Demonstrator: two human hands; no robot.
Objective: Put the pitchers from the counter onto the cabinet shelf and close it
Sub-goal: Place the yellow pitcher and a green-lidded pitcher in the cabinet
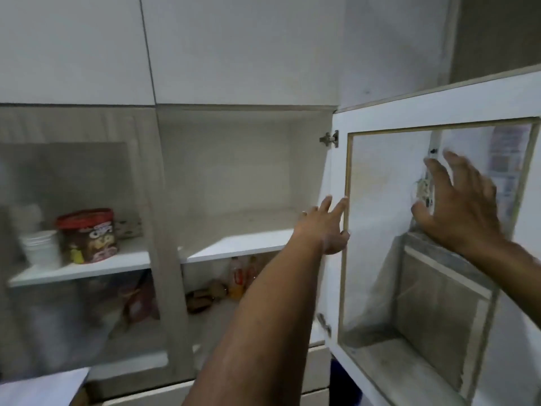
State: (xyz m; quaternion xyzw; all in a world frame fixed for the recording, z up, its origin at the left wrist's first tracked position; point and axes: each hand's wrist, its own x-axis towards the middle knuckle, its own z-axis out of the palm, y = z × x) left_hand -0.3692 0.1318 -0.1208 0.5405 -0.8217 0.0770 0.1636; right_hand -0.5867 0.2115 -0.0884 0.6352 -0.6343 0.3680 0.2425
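The wall cabinet's right door (486, 98) is swung wide open toward me; it has a white frame and a glass pane. My left hand (325, 227) reaches up with spread fingers and touches the hinge-side frame of that door, holding nothing. My right hand (459, 206) is open with fingers apart, in front of the glass pane near its outer side. The upper shelf (237, 244) inside the open compartment is bare and white. No pitcher is in view.
Behind the shut left glass door (76, 206) stand a red-lidded printed jar (87, 235) and stacked white cups (41, 247). On the lower shelf are bottles (240, 276) and packets (137, 300). Door hinges (329, 139) sit at the compartment's right side.
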